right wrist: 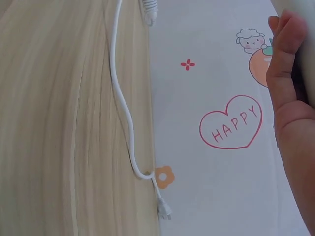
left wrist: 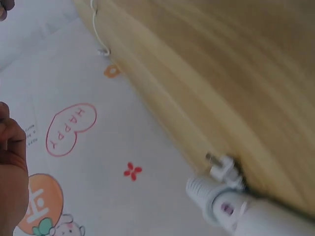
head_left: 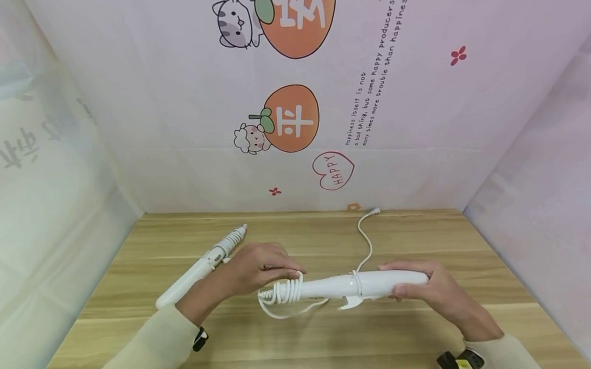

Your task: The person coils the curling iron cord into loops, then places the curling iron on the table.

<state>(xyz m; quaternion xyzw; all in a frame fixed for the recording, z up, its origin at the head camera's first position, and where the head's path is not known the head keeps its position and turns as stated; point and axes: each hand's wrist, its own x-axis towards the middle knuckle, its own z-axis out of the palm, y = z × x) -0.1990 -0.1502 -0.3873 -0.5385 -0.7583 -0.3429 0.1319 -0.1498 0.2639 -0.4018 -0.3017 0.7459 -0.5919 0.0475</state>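
Observation:
A white curling iron (head_left: 328,286) lies level across the head view, above the table. My right hand (head_left: 433,283) grips its smooth, wide end, fingers on the far side and thumb on the near side. At the other end the white cord (head_left: 288,290) is wound round the iron in several turns. There my left hand (head_left: 261,267) pinches the cord between thumb and fingers. One loop hangs below, and the cord's free part runs back over the table to a plug (head_left: 376,210). The wrist views show each hand only at the edge.
A second white curling iron (head_left: 193,277) rests slantwise on the wooden table (head_left: 403,333) at the left, beside my left forearm, its cord wound round its far end. Its plug (left wrist: 224,169) shows in the left wrist view. Printed cloth (head_left: 200,122) walls stand behind and at both sides.

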